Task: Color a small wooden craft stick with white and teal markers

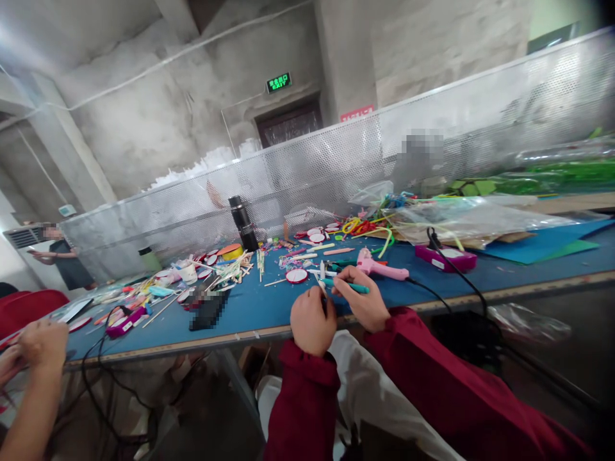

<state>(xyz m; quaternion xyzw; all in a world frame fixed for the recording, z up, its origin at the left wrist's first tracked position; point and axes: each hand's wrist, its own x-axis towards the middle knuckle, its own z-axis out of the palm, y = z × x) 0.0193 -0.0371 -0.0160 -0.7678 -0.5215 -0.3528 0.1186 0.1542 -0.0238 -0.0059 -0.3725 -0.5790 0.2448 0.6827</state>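
Observation:
My right hand [362, 301] is closed around a slim teal pen-shaped tool [360, 289], near the table's front edge. Beside it my left hand [312, 321] is curled with its fingers together. What it pinches is mostly hidden; only a small dark bit shows between the two hands. Just beyond them lies a pink glue gun [384, 269] with a black cord. A round white disc with a red rim [296, 276] rests on the table in front of my left hand.
The blue table [269, 307] carries sticks, discs and scraps. A black bottle [244, 224] stands by the perforated divider [307, 173]. Purple boxes [446, 258] trail cords. Plastic bags and sheets [538, 246] lie at right. Another person's hands [43, 346] are at left.

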